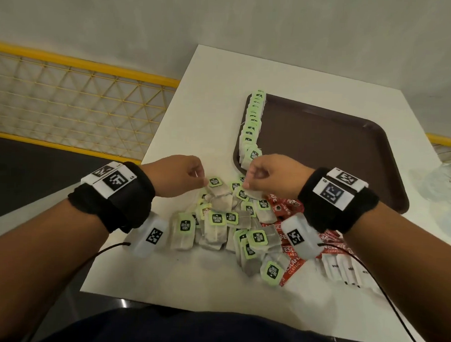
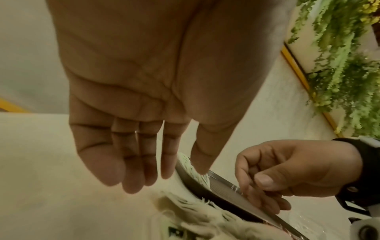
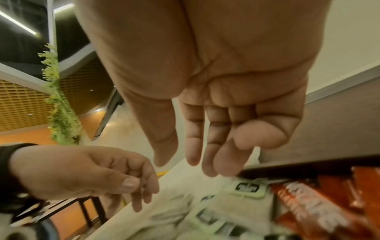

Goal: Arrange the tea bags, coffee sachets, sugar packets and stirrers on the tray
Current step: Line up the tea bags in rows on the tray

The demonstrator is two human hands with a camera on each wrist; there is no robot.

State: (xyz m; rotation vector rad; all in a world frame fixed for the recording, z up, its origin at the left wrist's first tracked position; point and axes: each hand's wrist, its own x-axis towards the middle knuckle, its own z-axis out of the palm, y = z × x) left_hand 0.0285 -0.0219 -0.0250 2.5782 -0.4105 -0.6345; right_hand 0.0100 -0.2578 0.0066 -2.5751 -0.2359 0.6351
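Observation:
A brown tray (image 1: 323, 149) holds a row of green-tagged tea bags (image 1: 252, 123) standing along its left wall. In front of it lies a loose pile of tea bags (image 1: 224, 222), with red coffee sachets (image 1: 290, 266) and white sugar packets (image 1: 344, 271) to its right. My left hand (image 1: 204, 181) hovers over the pile's far end, thumb against forefinger, pinching a thin white tea bag string beside a green tag (image 1: 215, 182). My right hand (image 1: 245, 186) is just off the tray's near left corner, thumb pressed to forefinger on a tea bag (image 1: 254, 194).
The white table (image 1: 209, 105) ends close on the left, beside a yellow mesh railing (image 1: 67, 99). Crumpled clear plastic (image 1: 446, 185) lies right of the tray. Most of the tray floor is bare. Thin black cables run from both wrists toward my body.

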